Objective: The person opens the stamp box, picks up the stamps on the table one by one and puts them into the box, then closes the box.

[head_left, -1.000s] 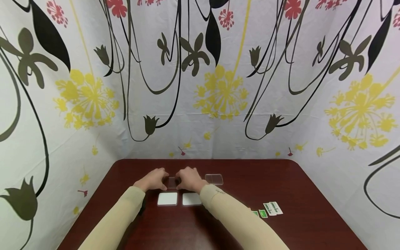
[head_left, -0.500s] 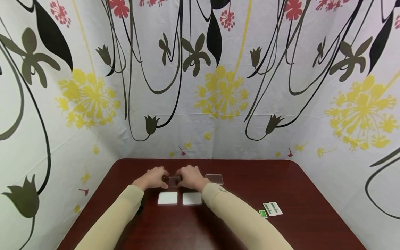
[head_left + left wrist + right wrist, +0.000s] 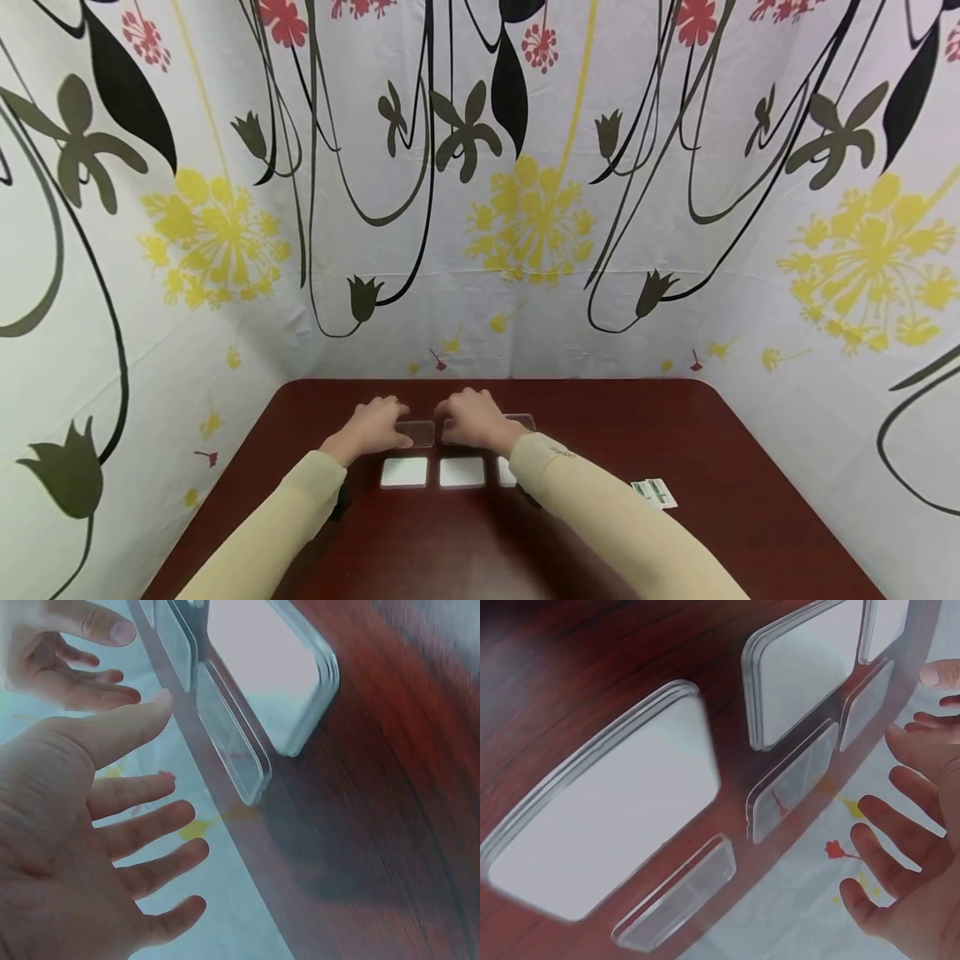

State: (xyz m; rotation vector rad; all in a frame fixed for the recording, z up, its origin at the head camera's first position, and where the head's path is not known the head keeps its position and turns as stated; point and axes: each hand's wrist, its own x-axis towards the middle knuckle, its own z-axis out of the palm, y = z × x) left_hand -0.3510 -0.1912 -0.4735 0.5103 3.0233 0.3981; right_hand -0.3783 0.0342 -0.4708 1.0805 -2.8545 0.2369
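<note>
Both hands hold nothing in the wrist views, their fingers spread and relaxed. My left hand (image 3: pixel 375 429) hovers at the left end of a clear, flat rectangular plastic piece (image 3: pixel 418 433); in the left wrist view, this hand (image 3: pixel 97 817) is apart from the nearest clear piece (image 3: pixel 232 739). To its right, my right hand (image 3: pixel 474 421) partly covers a second clear piece (image 3: pixel 448 432). A third clear piece (image 3: pixel 522 421) shows behind the right wrist. In the right wrist view, my right hand (image 3: pixel 922 840) stands off from the row of clear pieces (image 3: pixel 791 784).
White rectangular slabs with clear rims (image 3: pixel 405 472) lie in a row nearer me, a middle one (image 3: pixel 462 472) beside it and another (image 3: pixel 506 472) partly under the right sleeve. Green-and-white printed cards (image 3: pixel 656 493) lie on the dark red table (image 3: pixel 420 550) at right. Patterned curtain surrounds the table.
Both hands were at opposite ends of the left clear piece. My right hand has moved off it to the right, over the middle clear piece. The left hand stays near the left piece.
</note>
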